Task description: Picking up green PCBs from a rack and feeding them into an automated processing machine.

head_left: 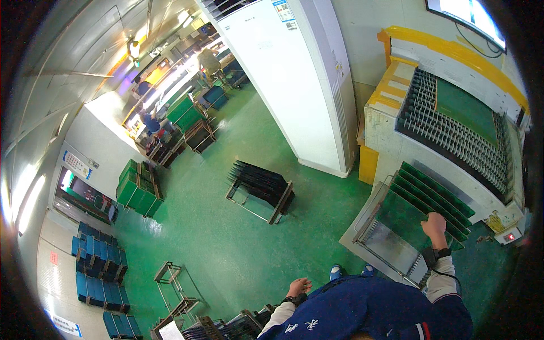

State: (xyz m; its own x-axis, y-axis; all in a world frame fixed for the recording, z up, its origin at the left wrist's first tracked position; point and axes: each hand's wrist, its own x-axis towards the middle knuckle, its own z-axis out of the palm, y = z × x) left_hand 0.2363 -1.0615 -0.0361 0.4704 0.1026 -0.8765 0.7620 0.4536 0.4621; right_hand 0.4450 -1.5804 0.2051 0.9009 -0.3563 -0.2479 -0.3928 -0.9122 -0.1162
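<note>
At the right, my right hand (435,226) is closed at the edge of a green board (401,211), the nearest of several flat green panels standing in a metal rack (365,246). The board looks like a circuit board panel; my fingertips are partly hidden. My left hand (300,287) hangs in front of my body, fingers loosely bent and a little apart, with nothing visible in it. Beyond the rack, a roller conveyor machine (453,133) carries another green panel (464,110) lying flat on its rollers.
A tall white cabinet unit (289,73) stands ahead. A rack of dark panels (260,184) is on the green floor (226,243), with a metal frame (175,289) nearer on the left. Blue stacks (101,252) and green bins (139,190) line the left wall. People work far off.
</note>
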